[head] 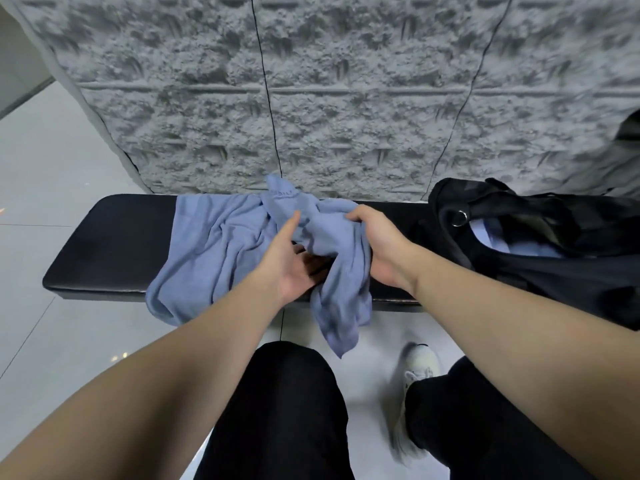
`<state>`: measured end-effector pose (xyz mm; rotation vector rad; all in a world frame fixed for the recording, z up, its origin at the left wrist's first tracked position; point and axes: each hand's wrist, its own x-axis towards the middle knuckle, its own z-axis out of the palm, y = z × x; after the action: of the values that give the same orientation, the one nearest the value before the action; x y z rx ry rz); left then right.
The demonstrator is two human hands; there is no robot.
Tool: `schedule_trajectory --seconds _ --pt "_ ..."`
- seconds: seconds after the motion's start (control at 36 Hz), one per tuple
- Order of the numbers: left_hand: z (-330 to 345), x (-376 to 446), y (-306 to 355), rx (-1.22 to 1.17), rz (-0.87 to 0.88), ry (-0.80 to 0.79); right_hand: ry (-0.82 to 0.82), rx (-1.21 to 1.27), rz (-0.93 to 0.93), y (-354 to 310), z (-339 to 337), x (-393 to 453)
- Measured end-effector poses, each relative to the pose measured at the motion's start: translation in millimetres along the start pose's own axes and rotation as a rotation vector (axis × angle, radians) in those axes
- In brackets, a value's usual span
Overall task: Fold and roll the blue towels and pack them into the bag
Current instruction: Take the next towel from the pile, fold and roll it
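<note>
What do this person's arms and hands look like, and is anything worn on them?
Both forearms are bare: no sleeves show. The left hand and right hand wear no gloves, and no rings, watch or wristband show. No markings are visible on them.

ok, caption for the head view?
Right hand grips a crumpled blue towel over the black bench, beside the black bag.

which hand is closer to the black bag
Right. The right hand grips the bunched blue towel just left of the black bag; the left hand is farther left, open beside the towel.
</note>
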<state>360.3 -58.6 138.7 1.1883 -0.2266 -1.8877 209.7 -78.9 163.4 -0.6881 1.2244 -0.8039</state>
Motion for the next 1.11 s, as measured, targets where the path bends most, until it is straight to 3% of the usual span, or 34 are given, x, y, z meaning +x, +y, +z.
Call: schedule_trajectory --seconds 0.14,0.25,0.36,0.5,0.61,0.69,0.78,1.0,1.11 --pt "17 0 -4 -0.024 0.136 0.002 0.005 0.044 -0.010 3 -17 -13" --pt "24 -4 -9 0.150 0.202 0.142 0.010 0.068 -0.018 4 -31 -25" --pt "28 -5 -4 0.351 0.261 0.241 -0.124 0.104 -0.020 7 -44 -29" --pt "36 -11 -2 0.515 0.307 0.107 -0.170 0.084 0.039 3 -49 -27" --pt "40 -6 3 0.494 0.386 0.085 -0.087 0.021 0.056 3 -51 -21" --pt "48 1 15 0.469 0.385 0.119 -0.145 0.001 0.184 3 -55 -14" --pt "50 14 25 0.499 0.439 0.054 -0.190 -0.085 0.309 2 -57 -9" --pt "64 53 45 0.584 0.480 0.029 0.094 -0.069 -0.063 -12 -52 36" --pt "63 83 56 0.743 0.465 0.047 0.133 -0.069 -0.151 -22 -51 61"
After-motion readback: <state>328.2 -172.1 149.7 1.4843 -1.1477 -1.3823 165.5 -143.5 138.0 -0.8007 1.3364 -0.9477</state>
